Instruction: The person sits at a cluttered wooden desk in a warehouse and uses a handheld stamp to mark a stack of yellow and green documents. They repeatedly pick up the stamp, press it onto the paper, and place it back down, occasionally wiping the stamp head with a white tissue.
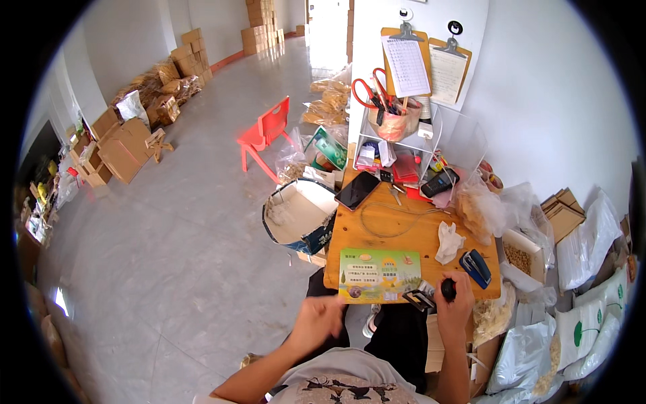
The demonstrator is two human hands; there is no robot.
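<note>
Pale grey cloth of the person's shirt, printed with dark figures, lies nearest the camera, with the black trousers beyond it below the near edge of the yellow-brown wooden worktop. By that edge, toward the near right corner, the right hand has its fingers closed around a small black object with a rounded top. Just left of this hand, at the near edge, is a small black rectangular object with pale patches; whether the hand touches it cannot be told.

Slightly blurred, the left hand is just outside the near left corner, its fingers loosely bent; whether they grip anything cannot be told. Close to its fingertips, a flat green-and-yellow printed sheet covers the near left part of the worktop, reaching the near edge.

Near the right edge, beyond the right hand, lies a dark blue stapler, with a crumpled white tissue just to its left. Toward the far left corner rests a black-screened phone; a black handheld device with keys lies toward the far right corner.
</note>
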